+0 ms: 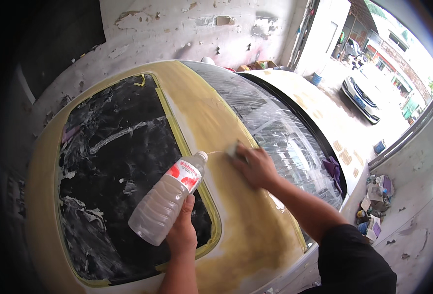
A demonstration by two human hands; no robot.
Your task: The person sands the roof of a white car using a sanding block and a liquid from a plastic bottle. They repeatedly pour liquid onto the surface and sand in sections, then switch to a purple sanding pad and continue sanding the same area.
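My left hand is wrapped round a clear plastic bottle with a red and white label, tilted with its neck toward the right. A thin stream runs from its mouth toward my right hand. My right fingers are closed on a small pale pad, blurred and partly hidden, against the car roof. The roof strip is patchy yellow-brown and looks wet and darker toward me. Left of it, black plastic sheeting covers the sunroof area, edged with yellow masking tape.
The streaked windshield and pale, patchy hood lie to the right. A purple cloth rests by the windshield's edge. Cluttered boxes and cans stand by the right wall. Outside the doorway, a white car is parked.
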